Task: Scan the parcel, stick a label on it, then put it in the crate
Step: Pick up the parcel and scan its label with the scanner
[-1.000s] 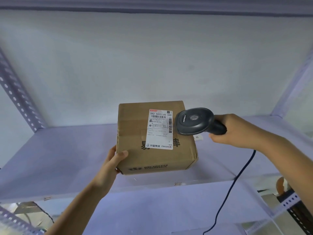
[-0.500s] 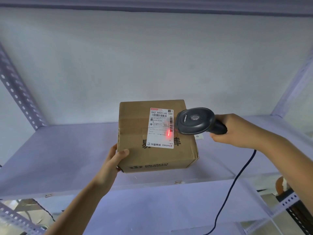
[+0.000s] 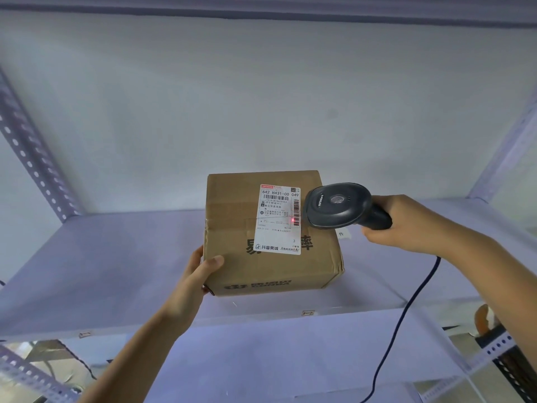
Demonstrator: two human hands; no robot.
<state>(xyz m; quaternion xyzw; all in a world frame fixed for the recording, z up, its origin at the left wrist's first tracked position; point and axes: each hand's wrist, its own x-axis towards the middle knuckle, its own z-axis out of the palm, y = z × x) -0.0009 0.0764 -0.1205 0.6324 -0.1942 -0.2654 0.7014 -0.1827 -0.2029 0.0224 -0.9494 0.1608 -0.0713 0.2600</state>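
Observation:
A brown cardboard parcel (image 3: 232, 228) rests on the white shelf (image 3: 101, 271), with a white shipping label (image 3: 277, 225) on its top face. My left hand (image 3: 197, 274) grips the parcel's near left corner, thumb on top. My right hand (image 3: 406, 222) is closed around the handle of a black barcode scanner (image 3: 337, 205), whose head hovers over the parcel's right edge. A red scan dot glows on the label's right-side barcode. No crate is in view.
The scanner's dark cable (image 3: 406, 309) hangs down from my right hand past the shelf's front edge. Perforated metal uprights stand at the left (image 3: 32, 158) and right (image 3: 505, 152). A lower shelf (image 3: 261, 359) lies below. A small white tag (image 3: 343, 234) sits by the parcel's right side.
The scanner's red light came on about half a second ago and its dot has shifted slightly up the label's side barcode. Hands and parcel have barely moved.

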